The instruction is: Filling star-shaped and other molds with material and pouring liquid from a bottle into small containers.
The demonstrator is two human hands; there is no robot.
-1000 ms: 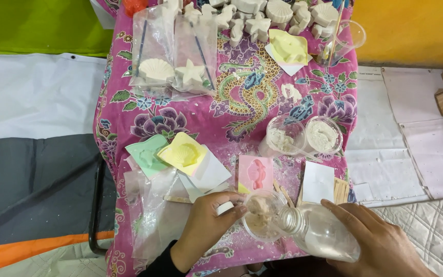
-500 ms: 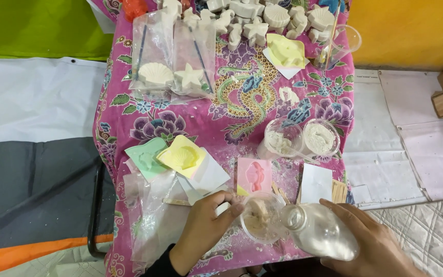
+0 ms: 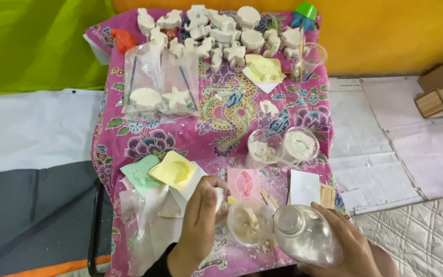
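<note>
Clear plastic bottle (image 3: 307,240) tipped in the right hand (image 3: 347,251) towards the near cup (image 3: 249,222), which the left hand (image 3: 199,221) grips; pouring needs a slow tilt

The table (image 3: 129,133) wears a bright pink cloth (image 3: 293,110) with purple flowers, green leaves and a yellow dragon pattern (image 3: 229,113) in the middle. White plaster shapes (image 3: 221,31) sit at the far end. One mold (image 3: 173,169) is yellow, one mold (image 3: 139,174) is light green, and one mold (image 3: 243,183) is pink. A clear cup (image 3: 300,144) holds white powder. A clear bottle (image 3: 308,241) holds see-through water. The wall is green (image 3: 37,41) on one side and orange-yellow (image 3: 396,31) on the other. The floor mat (image 3: 32,215) is dark grey with an orange edge.
</note>
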